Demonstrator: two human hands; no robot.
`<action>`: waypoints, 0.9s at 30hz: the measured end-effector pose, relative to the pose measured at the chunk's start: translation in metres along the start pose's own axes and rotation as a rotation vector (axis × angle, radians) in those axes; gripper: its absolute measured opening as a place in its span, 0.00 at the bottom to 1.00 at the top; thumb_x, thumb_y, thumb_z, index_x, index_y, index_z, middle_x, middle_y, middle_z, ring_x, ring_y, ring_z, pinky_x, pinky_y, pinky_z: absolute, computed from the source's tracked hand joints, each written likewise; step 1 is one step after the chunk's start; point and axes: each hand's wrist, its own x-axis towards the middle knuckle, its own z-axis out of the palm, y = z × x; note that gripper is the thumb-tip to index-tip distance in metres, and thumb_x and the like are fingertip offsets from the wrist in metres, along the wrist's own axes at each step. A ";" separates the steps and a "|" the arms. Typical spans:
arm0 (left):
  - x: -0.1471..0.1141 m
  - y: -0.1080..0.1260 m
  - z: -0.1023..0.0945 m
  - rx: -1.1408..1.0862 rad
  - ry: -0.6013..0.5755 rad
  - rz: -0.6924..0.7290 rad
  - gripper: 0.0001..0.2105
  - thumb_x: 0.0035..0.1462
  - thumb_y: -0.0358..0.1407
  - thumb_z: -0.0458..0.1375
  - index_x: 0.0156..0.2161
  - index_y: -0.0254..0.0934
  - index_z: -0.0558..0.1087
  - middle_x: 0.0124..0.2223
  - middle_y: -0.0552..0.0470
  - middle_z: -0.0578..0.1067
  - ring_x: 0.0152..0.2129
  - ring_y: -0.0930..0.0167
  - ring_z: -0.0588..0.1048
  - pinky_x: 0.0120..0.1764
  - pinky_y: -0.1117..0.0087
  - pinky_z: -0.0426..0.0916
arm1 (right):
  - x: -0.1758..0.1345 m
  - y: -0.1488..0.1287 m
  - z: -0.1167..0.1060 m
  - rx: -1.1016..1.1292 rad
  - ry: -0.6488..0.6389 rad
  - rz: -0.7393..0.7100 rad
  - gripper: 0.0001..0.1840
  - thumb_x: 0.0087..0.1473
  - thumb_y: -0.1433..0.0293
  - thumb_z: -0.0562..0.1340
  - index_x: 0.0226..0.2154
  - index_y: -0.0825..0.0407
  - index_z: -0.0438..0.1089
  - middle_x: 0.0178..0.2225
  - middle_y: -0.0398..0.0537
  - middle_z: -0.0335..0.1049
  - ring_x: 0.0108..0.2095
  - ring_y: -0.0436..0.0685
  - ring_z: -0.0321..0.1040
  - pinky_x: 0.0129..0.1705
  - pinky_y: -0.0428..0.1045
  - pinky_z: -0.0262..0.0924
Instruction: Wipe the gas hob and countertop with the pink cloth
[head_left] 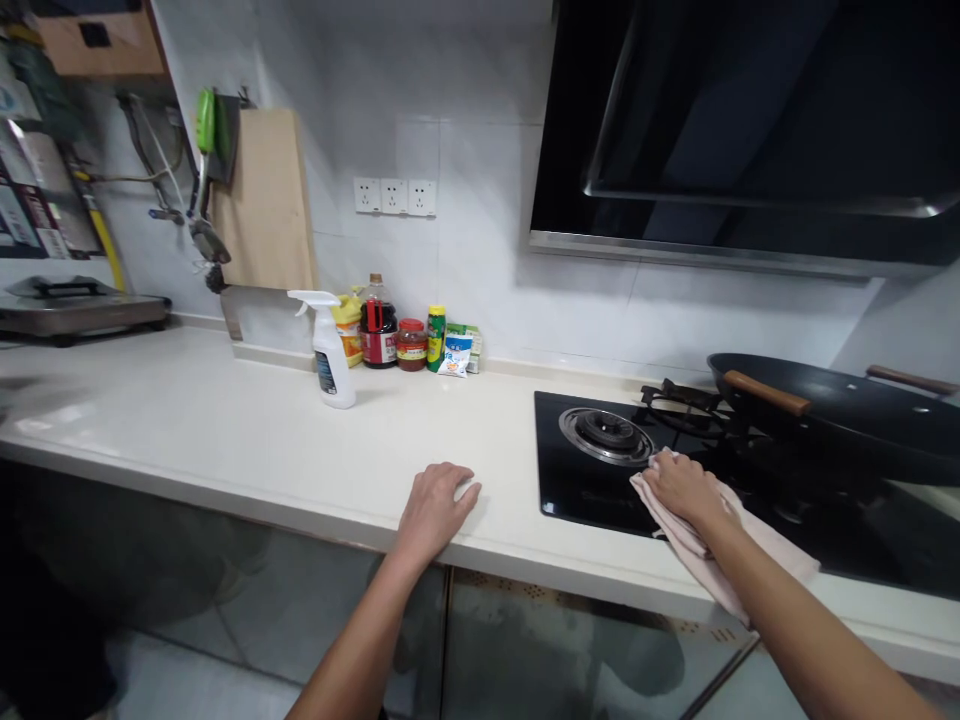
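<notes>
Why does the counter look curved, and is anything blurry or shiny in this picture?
In the head view, the wide lens bows the countertop and stretches the edges; the far left corner is smeared and dim. Light glares off the glossy black hob and the range hood. The left hand, flat on the counter, and the right hand, on the cloth, look sharp.

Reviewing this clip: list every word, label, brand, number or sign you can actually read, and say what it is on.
No text can be read.
Spray bottle: dark label, too small.
Dark sauce bottle: red and white label, blurred.
Red-lidded jar: label blurred.
Green bottle: print too small.
White and blue packet: blue print, blurred.
Hob beside the right hand on the cloth: faint front marking, unreadable.
</notes>
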 end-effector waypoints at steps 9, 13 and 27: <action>0.001 0.000 0.000 0.012 -0.001 0.009 0.11 0.65 0.40 0.55 0.46 0.39 0.76 0.47 0.47 0.80 0.47 0.61 0.74 0.52 0.59 0.65 | -0.038 -0.067 0.002 0.399 0.049 -0.288 0.15 0.59 0.68 0.52 0.45 0.53 0.68 0.49 0.60 0.67 0.49 0.68 0.61 0.53 0.61 0.52; 0.002 -0.003 0.001 0.012 0.000 0.019 0.10 0.65 0.40 0.55 0.45 0.40 0.77 0.46 0.47 0.80 0.47 0.61 0.74 0.52 0.59 0.65 | -0.043 -0.105 -0.001 0.697 0.059 -0.348 0.10 0.59 0.64 0.52 0.37 0.50 0.65 0.41 0.52 0.69 0.44 0.62 0.64 0.51 0.56 0.55; 0.012 -0.017 0.002 -0.077 0.009 0.003 0.15 0.63 0.45 0.53 0.43 0.41 0.78 0.45 0.48 0.82 0.46 0.61 0.77 0.51 0.58 0.67 | -0.007 -0.080 -0.047 1.364 0.186 -0.223 0.17 0.48 0.57 0.57 0.39 0.48 0.68 0.42 0.46 0.72 0.42 0.59 0.69 0.45 0.51 0.63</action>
